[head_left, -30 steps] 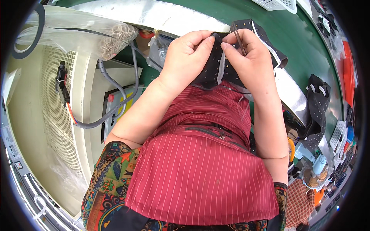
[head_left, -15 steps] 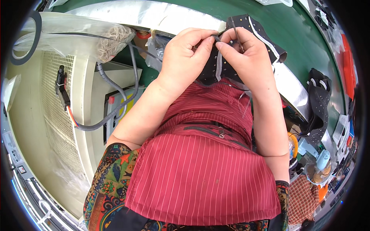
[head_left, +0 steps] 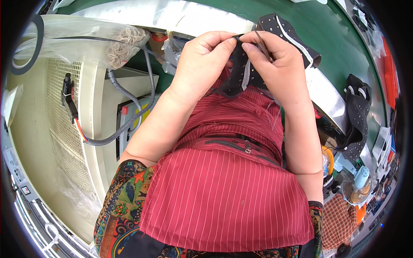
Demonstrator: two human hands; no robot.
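My left hand [head_left: 200,64] is closed, thumb and forefinger pinching a narrow dark tape [head_left: 237,37]. Opposite it, my right hand [head_left: 279,58] is closed too, its fingertips at the same tape. A thin dark object [head_left: 261,45] lies across my right fingers; its kind cannot be made out. Beneath and behind both hands hangs black fabric [head_left: 270,23] with small light dots and a white-edged band. A grey strip [head_left: 246,75] runs down it between my hands. From a dark ring-shaped roll [head_left: 40,38] at the left, tape stretches toward my left hand, which hides part of it.
A clear bag with beige elastic loops [head_left: 125,45] lies at the left, above a grey hose [head_left: 124,131] and a cream mesh panel [head_left: 64,142]. A second dotted black piece [head_left: 356,114] drapes over the table edge at the right. Behind stretches a green tabletop [head_left: 331,47].
My fingertips have drawn slightly apart, the left one shifting a little left. The black fabric below has shifted left and slightly down, and the thin dark object in my right hand has tilted.
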